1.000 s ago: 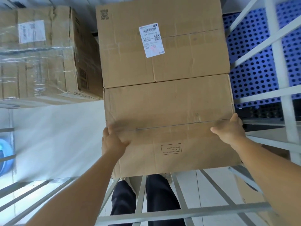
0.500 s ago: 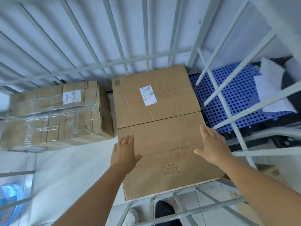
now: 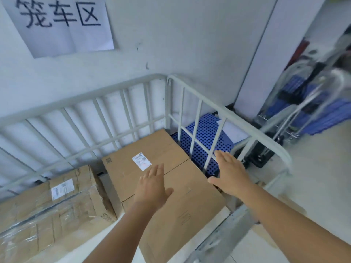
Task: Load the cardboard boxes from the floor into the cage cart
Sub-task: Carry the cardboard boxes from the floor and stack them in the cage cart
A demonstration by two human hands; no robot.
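Note:
Inside the white cage cart [image 3: 224, 112] lie two plain cardboard boxes end to end: the near box [image 3: 190, 211] and a far box with a white label [image 3: 144, 149]. A third box wrapped in clear film [image 3: 53, 207] lies to their left in the cart. My left hand [image 3: 152, 186] hovers with straight fingers above the seam between the two boxes, holding nothing. My right hand [image 3: 229, 173] is spread open above the near box's right edge, by the cart's side rail, also holding nothing.
A blue perforated pallet [image 3: 207, 137] with a white sheet on it lies beyond the cart's right rail. A hand truck and blue items [image 3: 303, 103] stand at the right by a pillar. A paper sign [image 3: 60, 21] hangs on the wall behind the cart.
A second ago both hands held the near box by its front corners. They have let go and lifted away with fingers straight, and my view has risen toward the wall.

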